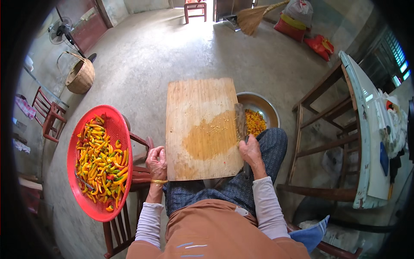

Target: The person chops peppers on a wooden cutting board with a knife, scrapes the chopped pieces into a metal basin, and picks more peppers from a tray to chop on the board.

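A wooden cutting board [200,103] lies across my lap, with a wet yellowish stain and scattered pale seeds on it. My left hand [157,162] holds the board's left edge, its fingers curled there and a gold-coloured bracelet at the wrist. In my right hand [250,152] is the handle of a cleaver [239,119], its dark blade along the board's right edge. Below that edge stands a metal basin [274,111] with chopped orange and red chillies [255,123], partly hidden by the board and my knee.
On my left, a red plastic colander [72,174] full of yellow, orange and green chillies [100,158] rests on a wooden chair [119,230]. A wooden-framed table [364,162] stands at right. Farther off are a woven basket [81,76], a broom [254,19] and sacks [292,24].
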`<state>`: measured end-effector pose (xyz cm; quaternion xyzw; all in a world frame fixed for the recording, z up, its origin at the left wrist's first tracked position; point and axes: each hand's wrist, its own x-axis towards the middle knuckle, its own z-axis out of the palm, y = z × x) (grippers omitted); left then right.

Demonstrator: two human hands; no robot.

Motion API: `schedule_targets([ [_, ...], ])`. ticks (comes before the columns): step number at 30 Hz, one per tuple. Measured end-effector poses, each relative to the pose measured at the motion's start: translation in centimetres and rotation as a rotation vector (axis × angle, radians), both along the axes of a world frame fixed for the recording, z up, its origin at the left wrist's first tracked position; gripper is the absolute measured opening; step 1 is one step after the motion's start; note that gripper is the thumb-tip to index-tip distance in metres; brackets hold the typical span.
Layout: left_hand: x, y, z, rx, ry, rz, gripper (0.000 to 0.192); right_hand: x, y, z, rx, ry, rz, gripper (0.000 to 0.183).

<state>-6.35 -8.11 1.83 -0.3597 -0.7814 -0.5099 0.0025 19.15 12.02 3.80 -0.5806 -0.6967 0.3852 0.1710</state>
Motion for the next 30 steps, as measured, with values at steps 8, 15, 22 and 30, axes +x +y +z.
schedule_targets([
  [8, 2.1, -4.4, 4.9, -0.032, -0.022, -0.045, 0.009, 0.4, 3.1, -3.0, 0.150, 0.141, -0.174, 0.021],
  [15, 2.6, -8.4, 13.2, -0.171, 0.401, -0.064, 0.017, -1.3, -1.5, -1.2, -0.007, 0.302, -0.024, 0.021],
  [22, -9.6, -11.7, 14.4, -0.502, 0.464, 0.130, 0.014, -3.5, -4.6, 1.3, -0.021, 0.203, 0.186, 0.020],
  [30, -16.7, -8.6, 11.1, -0.973, 0.205, 0.329, 0.026, -3.1, -4.6, -0.3, -0.026, 0.203, 0.160, 0.019],
])
